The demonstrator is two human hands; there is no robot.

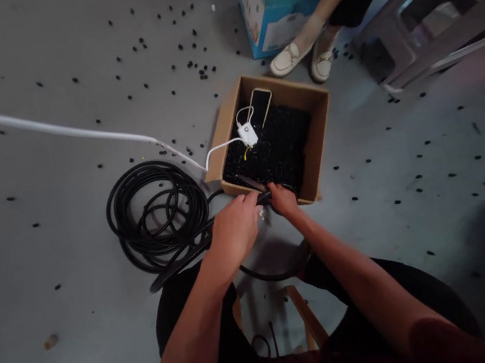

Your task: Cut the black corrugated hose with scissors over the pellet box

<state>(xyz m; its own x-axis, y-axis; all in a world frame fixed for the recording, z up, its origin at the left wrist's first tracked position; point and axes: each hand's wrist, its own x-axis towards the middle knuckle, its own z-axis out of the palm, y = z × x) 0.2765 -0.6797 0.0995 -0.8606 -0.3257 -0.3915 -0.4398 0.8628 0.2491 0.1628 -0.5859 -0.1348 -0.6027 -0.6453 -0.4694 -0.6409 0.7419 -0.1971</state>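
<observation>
My left hand is closed around a black corrugated tube, whose end points to the right, over the near edge of a cardboard box. Close against that end, my right hand is closed on what looks like a pair of scissors; one dull blade sticks out to the left above the tube. Fingers hide most of the handle. Many small black pieces fill the box. On top of them lie a phone and a white plug block with a cable.
A coil of black tubing lies on the floor to the left. The white cord stretches from the left into the box. Small black bits dot the floor. Beyond stand a blue carton, another person's feet and a plastic stool.
</observation>
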